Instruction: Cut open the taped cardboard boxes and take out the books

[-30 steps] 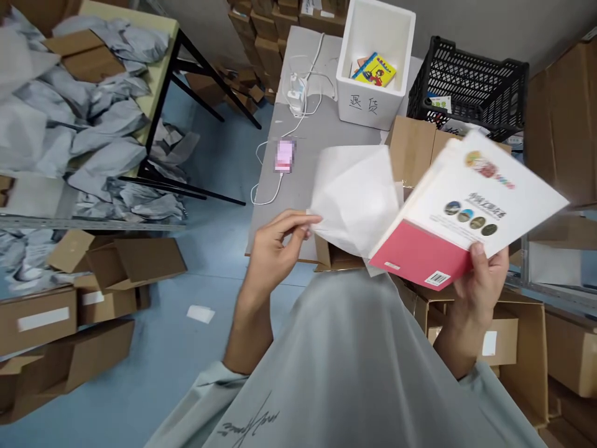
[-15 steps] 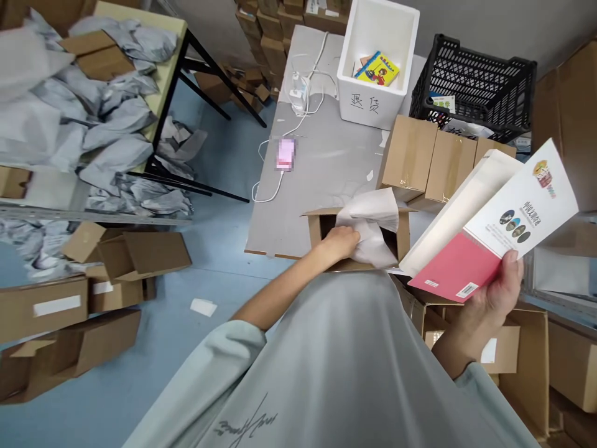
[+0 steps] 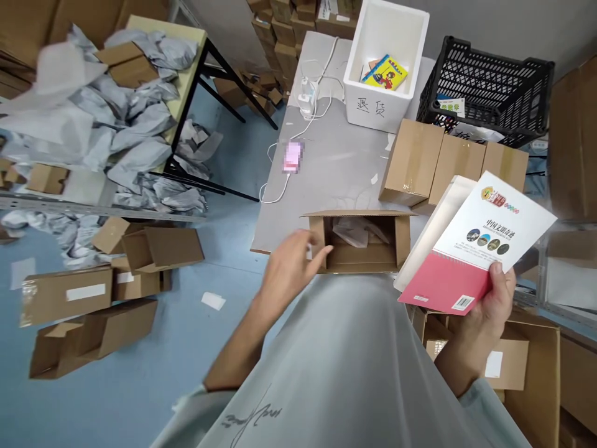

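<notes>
My right hand (image 3: 494, 298) grips a pink-and-white book (image 3: 480, 249) by its lower right corner, its barcode side facing me. Behind that cover show pale edges, perhaps pages or a second book; I cannot tell which. At the table's near edge stands an open cardboard box (image 3: 361, 258), with crumpled white packing paper (image 3: 352, 231) inside it. My left hand (image 3: 291, 264) is just left of the box, beside its left flap, thumb stretched toward the opening and apart from the curled fingers. I see nothing held in it.
A white foam bin (image 3: 380, 112) with small books and a black plastic crate (image 3: 494, 115) stand at the table's back. Closed cardboard boxes (image 3: 415, 158) sit at right. A phone (image 3: 293, 157) lies on its cable. Grey parcels (image 3: 140, 124) cover the left table; open cartons (image 3: 121, 330) lie on the floor.
My left hand has let go of the white paper and moved left out of the box. The paper now lies lower inside. The book has come left and slightly down with my right hand.
</notes>
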Available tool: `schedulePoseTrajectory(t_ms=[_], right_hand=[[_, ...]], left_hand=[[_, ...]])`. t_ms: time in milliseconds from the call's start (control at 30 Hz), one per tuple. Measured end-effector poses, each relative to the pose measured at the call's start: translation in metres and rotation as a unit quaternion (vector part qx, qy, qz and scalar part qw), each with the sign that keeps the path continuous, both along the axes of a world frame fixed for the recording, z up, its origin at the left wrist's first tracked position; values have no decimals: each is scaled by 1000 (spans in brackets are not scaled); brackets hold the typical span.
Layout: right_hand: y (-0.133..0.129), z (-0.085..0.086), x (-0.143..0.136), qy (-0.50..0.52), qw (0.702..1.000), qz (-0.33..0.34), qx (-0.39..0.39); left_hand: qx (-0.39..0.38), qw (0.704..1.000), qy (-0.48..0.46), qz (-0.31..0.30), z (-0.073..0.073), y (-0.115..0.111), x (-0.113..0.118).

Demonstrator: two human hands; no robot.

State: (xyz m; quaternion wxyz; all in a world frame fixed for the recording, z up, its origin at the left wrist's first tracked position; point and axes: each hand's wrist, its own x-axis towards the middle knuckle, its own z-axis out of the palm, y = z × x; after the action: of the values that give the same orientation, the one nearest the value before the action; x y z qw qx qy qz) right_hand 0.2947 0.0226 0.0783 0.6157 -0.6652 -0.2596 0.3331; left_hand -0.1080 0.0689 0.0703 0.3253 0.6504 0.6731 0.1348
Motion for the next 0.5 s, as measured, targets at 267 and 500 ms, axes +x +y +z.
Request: schedulePoseTrajectory(t_ms=[267, 500], right_hand=[[-9, -98, -17, 255, 952, 15, -167], [13, -98, -61, 314, 942, 21, -117]], left_hand=[[-197, 947, -166, 192, -100, -29, -26], [-102, 958, -219, 155, -124, 29, -16]])
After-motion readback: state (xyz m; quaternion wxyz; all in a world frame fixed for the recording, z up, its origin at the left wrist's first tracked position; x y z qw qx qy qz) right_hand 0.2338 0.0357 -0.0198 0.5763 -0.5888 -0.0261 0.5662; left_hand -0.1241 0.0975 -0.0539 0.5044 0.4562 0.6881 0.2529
